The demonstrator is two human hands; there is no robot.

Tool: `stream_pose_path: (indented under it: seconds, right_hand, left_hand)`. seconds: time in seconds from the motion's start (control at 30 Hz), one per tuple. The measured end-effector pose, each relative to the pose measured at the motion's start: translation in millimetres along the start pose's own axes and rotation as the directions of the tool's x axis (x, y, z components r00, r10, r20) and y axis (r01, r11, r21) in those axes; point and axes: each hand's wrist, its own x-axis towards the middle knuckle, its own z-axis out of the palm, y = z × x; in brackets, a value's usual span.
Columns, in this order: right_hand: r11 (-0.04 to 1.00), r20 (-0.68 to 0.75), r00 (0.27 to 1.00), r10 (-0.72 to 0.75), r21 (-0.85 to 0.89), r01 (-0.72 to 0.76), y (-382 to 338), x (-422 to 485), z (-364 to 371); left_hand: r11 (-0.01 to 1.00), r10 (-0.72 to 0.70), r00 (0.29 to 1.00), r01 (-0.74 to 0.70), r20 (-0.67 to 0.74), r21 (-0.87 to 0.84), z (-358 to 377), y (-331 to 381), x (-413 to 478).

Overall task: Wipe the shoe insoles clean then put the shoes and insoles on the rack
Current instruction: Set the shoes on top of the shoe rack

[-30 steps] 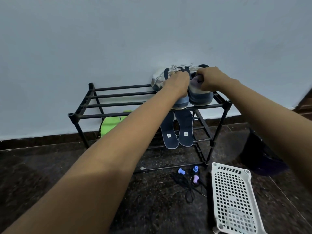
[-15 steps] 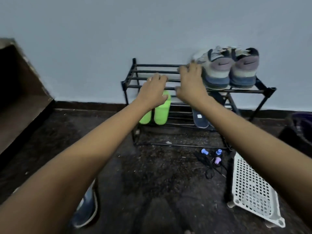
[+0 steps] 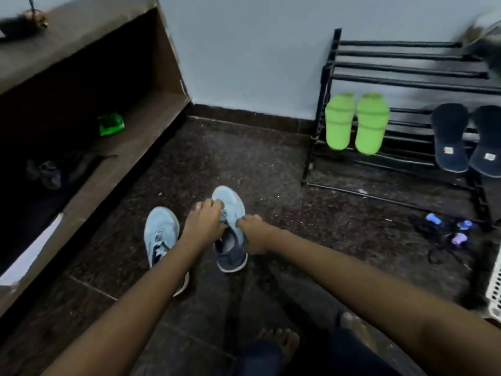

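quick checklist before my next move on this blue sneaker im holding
1. Grip: left hand and right hand both hold the light blue mesh sneaker with a dark heel at its opening: ok.
2. Insole inside it: cannot tell, the hands hide the opening.
3. Second light blue sneaker beside it on the floor, untouched: ok.
4. Wiping cloth at hand: not ok, none in view.
5. Room on the black metal rack: ok on the top bars; the lower tier already carries lime green slippers and dark blue insoles.
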Motion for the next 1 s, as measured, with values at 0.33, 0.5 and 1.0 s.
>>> stream_pose_path:
  seconds: [0.33, 0.5, 1.0]
  right_hand:
    - [0.977, 0.189, 0.981, -0.036, -0.199, 0.074, -26, 37, 46]
    - [0.956, 0.178, 0.984, 0.014, -0.292, 0.040, -28, 41, 77]
    - [0.974, -0.227, 0.973, 0.035, -0.210, -0.084, -18, -71, -28]
  left_hand:
    - [0.909, -0.415, 0.869, 0.407, 0.271, 0.088, 90, -91, -91]
    - [0.928, -0.371, 0.895, 0.369, 0.246, 0.056, 114, -99, -99]
    - [0.956, 0.268, 0.963, -0.269, 0.026, 0.113, -42, 20, -58]
